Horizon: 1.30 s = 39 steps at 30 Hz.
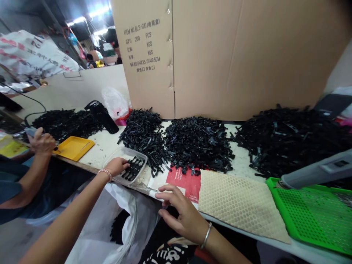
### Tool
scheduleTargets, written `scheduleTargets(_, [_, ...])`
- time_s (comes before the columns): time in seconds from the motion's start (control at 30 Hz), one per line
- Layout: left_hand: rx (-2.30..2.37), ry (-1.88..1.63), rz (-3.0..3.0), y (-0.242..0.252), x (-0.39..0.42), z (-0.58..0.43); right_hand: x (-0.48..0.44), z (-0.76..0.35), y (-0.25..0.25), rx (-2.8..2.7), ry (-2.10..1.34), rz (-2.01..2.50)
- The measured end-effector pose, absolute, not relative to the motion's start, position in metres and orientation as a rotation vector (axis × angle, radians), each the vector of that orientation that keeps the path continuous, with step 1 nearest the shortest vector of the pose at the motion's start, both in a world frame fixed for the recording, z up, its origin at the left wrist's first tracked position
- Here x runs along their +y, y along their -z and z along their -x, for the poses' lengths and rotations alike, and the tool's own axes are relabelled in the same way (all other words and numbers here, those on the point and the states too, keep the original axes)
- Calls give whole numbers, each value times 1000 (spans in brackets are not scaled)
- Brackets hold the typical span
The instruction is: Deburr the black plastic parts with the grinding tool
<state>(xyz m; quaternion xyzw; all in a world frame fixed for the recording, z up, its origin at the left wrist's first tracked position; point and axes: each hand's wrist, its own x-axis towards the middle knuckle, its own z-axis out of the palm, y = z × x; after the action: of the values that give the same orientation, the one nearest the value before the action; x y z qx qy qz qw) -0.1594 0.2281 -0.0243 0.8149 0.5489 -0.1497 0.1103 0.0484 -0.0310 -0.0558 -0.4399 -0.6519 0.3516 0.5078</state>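
Observation:
My left hand [117, 167], with a beaded bracelet at the wrist, reaches into a clear plastic tray [143, 161]. Its fingertips are pinched at the end of a small black plastic part [127, 165], beside several similar parts [135, 167] laid side by side. Over the table's front edge hovers my right hand [183, 216], fingers apart and slightly bent, holding nothing. A red and white printed sheet [189, 183] lies just beyond it. Two heaps of loose black parts, a smaller heap [144, 135] and a larger heap [198, 143], are behind the tray and sheet.
At right are a honeycomb-patterned mat [239, 201], a green basket [283, 212] with a grey tool [319, 170] across it, and another black heap [297, 139]. Cardboard [233, 62] stands behind. A co-worker's hand [42, 141] grips a tool near a yellow tray [75, 146]. A white sack [93, 227] hangs below.

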Motion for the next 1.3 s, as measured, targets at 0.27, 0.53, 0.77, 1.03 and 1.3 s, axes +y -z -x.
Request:
scheduleTargets(0.27, [1608, 449, -2384, 26, 220, 157, -31, -49, 62, -1551, -918, 1063])
scheduleTargets(0.53, [1588, 347, -2376, 28, 213, 160, -31, -49, 61, -1551, -949, 1063])
scheduleTargets(0.77, [1578, 239, -2367, 28, 210, 161, -33, -48, 59, -1556, -957, 1042])
scheduleTargets(1.03, [1561, 196, -2350, 29, 210, 166, -36, -47, 56, -1555, -971, 1019])
scheduleTargets(1.3, [1620, 174, -2306, 32, 212, 173, -40, -44, 57, -1574, -977, 1017])
